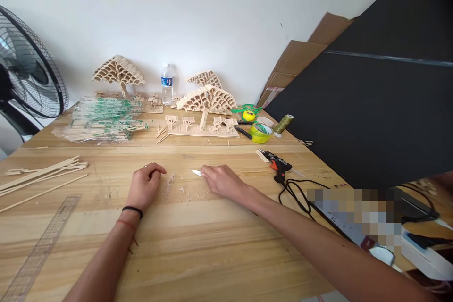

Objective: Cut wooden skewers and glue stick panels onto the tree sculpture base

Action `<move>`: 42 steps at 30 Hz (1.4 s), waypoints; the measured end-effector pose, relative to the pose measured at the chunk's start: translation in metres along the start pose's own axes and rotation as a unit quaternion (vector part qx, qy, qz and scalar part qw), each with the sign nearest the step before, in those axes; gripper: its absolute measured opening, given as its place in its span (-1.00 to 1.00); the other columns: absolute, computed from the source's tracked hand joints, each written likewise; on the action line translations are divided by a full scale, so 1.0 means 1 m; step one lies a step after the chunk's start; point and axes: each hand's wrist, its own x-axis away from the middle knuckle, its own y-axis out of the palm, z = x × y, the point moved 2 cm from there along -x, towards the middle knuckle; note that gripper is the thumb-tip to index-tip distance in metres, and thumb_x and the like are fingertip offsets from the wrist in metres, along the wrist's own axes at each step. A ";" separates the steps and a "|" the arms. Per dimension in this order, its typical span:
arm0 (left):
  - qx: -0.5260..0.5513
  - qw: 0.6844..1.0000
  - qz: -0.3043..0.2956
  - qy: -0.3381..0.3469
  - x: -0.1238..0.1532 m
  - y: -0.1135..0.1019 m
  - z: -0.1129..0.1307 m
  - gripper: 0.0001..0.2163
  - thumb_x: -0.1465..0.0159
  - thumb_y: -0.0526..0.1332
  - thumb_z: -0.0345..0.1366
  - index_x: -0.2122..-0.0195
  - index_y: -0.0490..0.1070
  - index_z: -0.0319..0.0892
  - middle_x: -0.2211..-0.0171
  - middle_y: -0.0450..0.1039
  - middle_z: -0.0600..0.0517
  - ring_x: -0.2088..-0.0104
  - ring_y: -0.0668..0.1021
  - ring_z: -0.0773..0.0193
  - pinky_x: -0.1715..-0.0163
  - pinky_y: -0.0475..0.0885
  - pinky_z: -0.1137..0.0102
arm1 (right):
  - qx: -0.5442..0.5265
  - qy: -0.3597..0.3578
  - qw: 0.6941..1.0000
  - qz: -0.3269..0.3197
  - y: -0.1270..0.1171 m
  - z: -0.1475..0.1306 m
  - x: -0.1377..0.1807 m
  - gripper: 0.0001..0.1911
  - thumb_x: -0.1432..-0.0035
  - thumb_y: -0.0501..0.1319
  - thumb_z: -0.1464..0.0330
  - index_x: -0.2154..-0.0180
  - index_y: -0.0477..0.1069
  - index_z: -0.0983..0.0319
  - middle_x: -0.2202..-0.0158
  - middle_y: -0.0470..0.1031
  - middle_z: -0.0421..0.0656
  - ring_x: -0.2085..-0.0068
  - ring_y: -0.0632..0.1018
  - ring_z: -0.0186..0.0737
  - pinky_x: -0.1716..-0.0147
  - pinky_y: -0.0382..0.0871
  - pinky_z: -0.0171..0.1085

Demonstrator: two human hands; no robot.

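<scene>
My left hand [144, 187] rests on the wooden table [198, 245] with its fingers curled in; whether anything is in them I cannot see. A small piece of glued wooden sticks [170, 184] lies just right of it, among pale shavings. My right hand [221, 180] lies on the table to the right, closed round a small knife whose blade [196, 172] points left toward the stick piece.
Long bamboo sticks [42, 177] and a clear ruler [42, 245] lie at left. Bagged sticks [102, 120], stick-built tree models [203, 104], a water bottle [166, 83], tape [261, 133], thread spool [283, 123] stand behind. A glue gun [279, 166] with cable lies right. A fan [24, 71] stands far left.
</scene>
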 end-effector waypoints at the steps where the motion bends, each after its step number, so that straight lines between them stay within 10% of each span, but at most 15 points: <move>1: 0.002 1.000 0.000 0.000 0.000 0.000 0.000 -0.72 -0.10 0.04 -0.22 0.44 0.56 -0.14 0.57 0.46 0.04 0.52 0.41 0.21 0.44 0.30 0.36 | 0.000 0.016 1.000 0.010 -0.002 0.007 -0.002 -0.82 -0.41 0.08 0.39 0.16 0.47 0.20 0.30 0.64 -0.15 0.37 0.55 -0.23 0.38 0.16 -0.32; 12: 0.016 1.000 0.003 0.007 0.001 0.001 0.003 -0.75 -0.10 0.05 -0.26 0.47 0.54 -0.13 0.61 0.39 0.08 0.56 0.39 0.24 0.48 0.27 0.37 | 0.047 0.176 0.981 0.069 -0.007 0.098 -0.066 -0.76 -0.30 0.07 0.52 0.11 0.49 0.30 0.25 0.64 0.03 0.28 0.57 -0.09 0.34 0.18 -0.28; 24: 0.015 1.000 0.001 0.004 0.001 0.001 0.003 -0.75 -0.11 0.05 -0.26 0.47 0.54 -0.13 0.63 0.35 0.10 0.57 0.36 0.26 0.50 0.23 0.38 | 0.035 -0.038 0.999 -0.008 0.001 0.028 -0.046 -0.76 -0.44 0.05 0.34 0.14 0.48 0.21 0.30 0.65 -0.08 0.37 0.55 -0.17 0.37 0.11 -0.26; 34: 0.015 1.000 0.003 0.004 0.001 0.001 0.002 -0.75 -0.11 0.05 -0.27 0.46 0.54 -0.13 0.64 0.34 0.10 0.57 0.36 0.25 0.50 0.25 0.38 | 0.026 -0.001 0.999 0.022 -0.003 0.041 -0.048 -0.79 -0.45 0.01 0.42 0.10 0.42 0.24 0.25 0.65 -0.06 0.28 0.60 -0.15 0.32 0.20 -0.30; 42: 0.019 1.000 -0.002 0.007 0.000 0.003 -0.001 -0.74 -0.11 0.04 -0.28 0.45 0.54 -0.14 0.57 0.45 0.06 0.54 0.40 0.24 0.46 0.28 0.37 | 0.030 -0.080 0.996 -0.012 0.005 -0.002 -0.015 -0.78 -0.46 0.02 0.40 0.17 0.43 0.23 0.32 0.64 -0.09 0.40 0.53 -0.21 0.42 0.08 -0.27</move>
